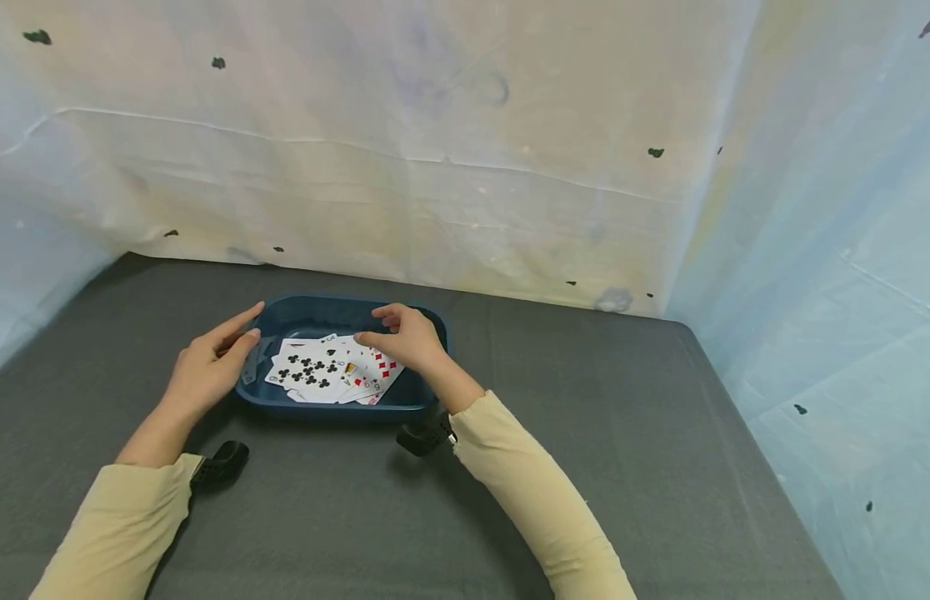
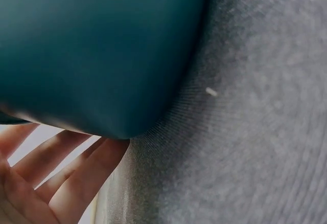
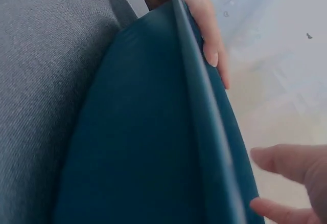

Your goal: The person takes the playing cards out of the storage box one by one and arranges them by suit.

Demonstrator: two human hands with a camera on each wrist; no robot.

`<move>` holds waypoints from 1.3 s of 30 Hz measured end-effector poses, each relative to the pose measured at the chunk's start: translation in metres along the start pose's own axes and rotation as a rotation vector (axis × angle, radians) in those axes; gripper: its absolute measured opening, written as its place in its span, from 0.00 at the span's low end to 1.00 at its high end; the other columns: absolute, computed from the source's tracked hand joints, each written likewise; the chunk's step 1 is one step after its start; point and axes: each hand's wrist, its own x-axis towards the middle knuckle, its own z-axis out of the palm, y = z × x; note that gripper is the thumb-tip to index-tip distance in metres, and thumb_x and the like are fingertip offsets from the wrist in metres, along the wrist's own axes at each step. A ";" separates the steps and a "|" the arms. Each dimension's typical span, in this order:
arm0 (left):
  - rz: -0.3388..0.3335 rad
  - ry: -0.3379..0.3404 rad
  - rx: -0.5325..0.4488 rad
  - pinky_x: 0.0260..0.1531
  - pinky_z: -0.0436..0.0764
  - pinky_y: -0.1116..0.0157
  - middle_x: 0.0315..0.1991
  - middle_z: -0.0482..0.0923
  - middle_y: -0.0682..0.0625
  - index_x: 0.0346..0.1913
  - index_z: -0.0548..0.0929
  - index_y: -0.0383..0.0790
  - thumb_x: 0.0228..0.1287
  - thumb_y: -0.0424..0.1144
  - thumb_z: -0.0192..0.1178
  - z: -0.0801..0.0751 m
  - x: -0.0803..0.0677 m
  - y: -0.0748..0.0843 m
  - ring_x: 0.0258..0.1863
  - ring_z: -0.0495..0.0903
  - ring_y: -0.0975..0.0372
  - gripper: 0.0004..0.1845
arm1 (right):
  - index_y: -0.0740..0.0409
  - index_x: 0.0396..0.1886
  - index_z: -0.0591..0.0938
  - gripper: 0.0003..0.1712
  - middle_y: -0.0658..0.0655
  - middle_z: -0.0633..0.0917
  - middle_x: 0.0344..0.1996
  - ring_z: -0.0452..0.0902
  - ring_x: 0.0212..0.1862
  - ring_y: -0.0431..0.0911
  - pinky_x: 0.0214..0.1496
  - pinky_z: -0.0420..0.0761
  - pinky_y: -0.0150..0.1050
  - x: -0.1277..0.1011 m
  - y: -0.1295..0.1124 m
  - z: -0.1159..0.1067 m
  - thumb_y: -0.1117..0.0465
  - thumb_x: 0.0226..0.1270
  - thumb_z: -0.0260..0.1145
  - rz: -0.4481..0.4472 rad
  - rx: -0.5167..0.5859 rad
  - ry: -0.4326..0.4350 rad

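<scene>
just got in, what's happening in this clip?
A person is working over a dark blue tray on a grey table. Playing cards lie spread face up inside the tray. The left hand is at the tray's left rim with fingers straight. The right hand hovers over the right side of the cards, fingers loosely bent; whether it touches a card is unclear.

The right hand [image 1: 407, 337] covers part of the playing cards [image 1: 330, 370], whose lower ones are overlapped and unreadable. Both wrist views cut off the blue tray [image 2: 102, 55] and blur it; the left hand [image 1: 210, 367] shows only partial fingers there.
</scene>
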 end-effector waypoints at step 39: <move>-0.055 0.016 -0.035 0.37 0.64 0.58 0.60 0.71 0.32 0.74 0.58 0.59 0.75 0.57 0.39 0.004 -0.006 0.001 0.50 0.70 0.45 0.28 | 0.62 0.46 0.82 0.19 0.56 0.84 0.37 0.74 0.30 0.40 0.30 0.75 0.29 -0.013 0.013 0.003 0.59 0.57 0.73 0.135 0.159 0.013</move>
